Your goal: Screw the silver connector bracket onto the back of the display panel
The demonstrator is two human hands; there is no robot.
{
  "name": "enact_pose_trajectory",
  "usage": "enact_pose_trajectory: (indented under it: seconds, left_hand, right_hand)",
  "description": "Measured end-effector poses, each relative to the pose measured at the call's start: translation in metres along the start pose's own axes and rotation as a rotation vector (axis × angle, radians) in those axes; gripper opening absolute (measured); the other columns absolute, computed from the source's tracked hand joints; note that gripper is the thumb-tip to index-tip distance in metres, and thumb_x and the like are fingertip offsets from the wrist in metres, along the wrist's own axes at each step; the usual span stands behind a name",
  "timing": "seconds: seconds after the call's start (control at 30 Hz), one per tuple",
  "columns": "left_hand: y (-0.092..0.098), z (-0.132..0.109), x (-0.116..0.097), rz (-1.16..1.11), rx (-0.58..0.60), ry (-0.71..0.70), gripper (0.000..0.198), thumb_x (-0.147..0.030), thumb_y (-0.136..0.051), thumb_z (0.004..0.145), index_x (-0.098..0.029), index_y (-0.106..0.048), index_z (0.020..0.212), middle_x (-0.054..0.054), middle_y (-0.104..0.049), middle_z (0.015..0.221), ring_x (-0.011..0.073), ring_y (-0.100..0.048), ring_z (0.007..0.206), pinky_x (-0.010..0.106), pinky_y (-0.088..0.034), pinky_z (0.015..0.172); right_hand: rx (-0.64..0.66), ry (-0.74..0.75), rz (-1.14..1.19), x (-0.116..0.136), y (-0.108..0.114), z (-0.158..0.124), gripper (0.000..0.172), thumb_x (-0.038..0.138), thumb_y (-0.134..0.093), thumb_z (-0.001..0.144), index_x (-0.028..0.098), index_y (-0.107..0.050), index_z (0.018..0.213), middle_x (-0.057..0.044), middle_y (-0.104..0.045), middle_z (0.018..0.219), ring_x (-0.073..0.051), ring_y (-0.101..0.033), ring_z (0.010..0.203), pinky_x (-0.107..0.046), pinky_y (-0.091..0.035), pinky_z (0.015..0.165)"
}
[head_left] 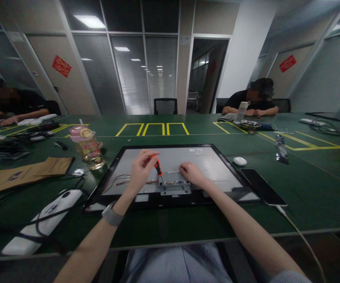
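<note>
Left hand: fingers are pinching the orange-black screwdriver.
Screwdriver: is slanting down toward the port bracket.
Right hand: is lying over the display panel, near the port bracket; fingers are curling, grip cannot be told.
Display panel: is lying on the worktop.
Phone: is lying just beside the display panel.

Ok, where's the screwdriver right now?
In the head view, just left of centre: the screwdriver is in the left hand, pointing down at the bracket on the panel.
</note>
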State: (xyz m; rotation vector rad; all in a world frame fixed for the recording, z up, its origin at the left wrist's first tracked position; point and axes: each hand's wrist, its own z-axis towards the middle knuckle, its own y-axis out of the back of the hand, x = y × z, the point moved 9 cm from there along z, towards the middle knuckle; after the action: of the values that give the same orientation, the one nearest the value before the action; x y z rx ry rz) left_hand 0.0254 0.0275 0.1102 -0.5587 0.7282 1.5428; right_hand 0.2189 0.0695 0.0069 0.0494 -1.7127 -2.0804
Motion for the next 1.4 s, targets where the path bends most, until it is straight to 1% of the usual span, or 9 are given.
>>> enact_pose_trajectory:
  seconds: [0.23,0.4,0.5,0.57,0.7,0.77,0.93,1.1,1.4]
  left_hand:
    - [0.007,-0.003,0.016,-0.074,-0.119,0.065,0.013,-0.027,-0.070,0.074,-0.016,-0.067,0.081,0.002,-0.055,0.084,0.0112,-0.056,0.074,0.023,-0.048,0.069]
    - [-0.006,-0.005,0.029,-0.255,-0.028,0.147,0.022,-0.032,-0.060,0.084,-0.018,-0.064,0.101,0.005,-0.062,0.091,0.0143,-0.061,0.081,0.028,-0.050,0.077]
    - [-0.014,-0.007,0.036,-0.407,0.020,0.195,0.026,-0.035,-0.056,0.086,-0.017,-0.063,0.102,0.007,-0.064,0.094,0.0182,-0.064,0.086,0.034,-0.051,0.081]
    - [-0.012,-0.007,0.036,-0.365,0.003,0.183,0.023,-0.034,-0.059,0.084,-0.016,-0.065,0.097,0.007,-0.064,0.094,0.0171,-0.063,0.086,0.031,-0.050,0.079]
    - [-0.002,-0.007,0.028,-0.190,-0.079,0.124,0.015,-0.031,-0.064,0.080,-0.017,-0.067,0.085,0.002,-0.059,0.083,0.0107,-0.058,0.071,0.022,-0.047,0.068]
    - [-0.001,-0.006,0.027,-0.171,-0.076,0.136,0.017,-0.032,-0.061,0.083,-0.017,-0.067,0.088,0.002,-0.059,0.079,0.0114,-0.058,0.070,0.023,-0.048,0.068]
    - [-0.010,-0.008,0.034,-0.366,-0.027,0.222,0.028,-0.035,-0.050,0.088,-0.015,-0.065,0.099,0.006,-0.065,0.084,0.0159,-0.063,0.077,0.031,-0.051,0.075]
    - [-0.004,-0.008,0.025,-0.155,-0.088,0.121,0.017,-0.032,-0.061,0.082,-0.018,-0.069,0.085,0.004,-0.059,0.089,0.0136,-0.057,0.082,0.024,-0.047,0.074]
    - [-0.003,-0.006,0.015,-0.020,-0.064,0.090,0.019,-0.031,-0.057,0.086,-0.019,-0.069,0.093,0.002,-0.054,0.082,0.0127,-0.053,0.074,0.023,-0.044,0.069]
  right_hand:
    - [-0.016,-0.010,-0.005,0.000,0.000,-0.001,0.023,0.020,-0.042,0.094,0.016,-0.062,0.083,-0.008,-0.066,0.085,-0.018,-0.057,0.087,-0.025,-0.035,0.074]
    - [-0.015,-0.024,-0.006,-0.001,-0.002,0.000,0.024,0.021,-0.041,0.095,0.016,-0.063,0.085,-0.009,-0.066,0.086,-0.019,-0.058,0.088,-0.025,-0.036,0.076]
    - [-0.017,-0.029,0.008,-0.001,-0.002,0.001,0.024,0.021,-0.042,0.094,0.015,-0.063,0.085,-0.009,-0.067,0.087,-0.019,-0.058,0.088,-0.025,-0.036,0.076]
    - [-0.014,-0.037,0.024,-0.002,-0.002,0.001,0.024,0.020,-0.042,0.094,0.016,-0.064,0.085,-0.009,-0.067,0.086,-0.019,-0.058,0.087,-0.025,-0.036,0.075]
    - [-0.023,-0.048,0.053,-0.005,-0.002,0.002,0.022,0.020,-0.045,0.092,0.016,-0.065,0.083,-0.007,-0.068,0.084,-0.019,-0.059,0.085,-0.025,-0.036,0.072]
    - [-0.021,-0.055,0.080,-0.007,-0.002,0.003,0.022,0.021,-0.047,0.092,0.016,-0.066,0.081,-0.007,-0.068,0.082,-0.018,-0.059,0.082,-0.025,-0.036,0.071]
    - [0.001,-0.077,0.142,-0.013,-0.007,0.006,0.024,0.025,-0.049,0.091,0.016,-0.066,0.077,-0.005,-0.068,0.076,-0.016,-0.059,0.072,-0.024,-0.035,0.065]
    - [-0.017,-0.077,0.116,-0.014,-0.009,0.007,0.027,0.026,-0.048,0.092,0.016,-0.065,0.073,-0.005,-0.067,0.073,-0.016,-0.058,0.071,-0.024,-0.034,0.063]
    - [-0.026,-0.095,0.084,-0.014,-0.007,0.006,0.026,0.028,-0.048,0.092,0.016,-0.064,0.075,-0.006,-0.068,0.077,-0.017,-0.060,0.075,-0.024,-0.034,0.064]
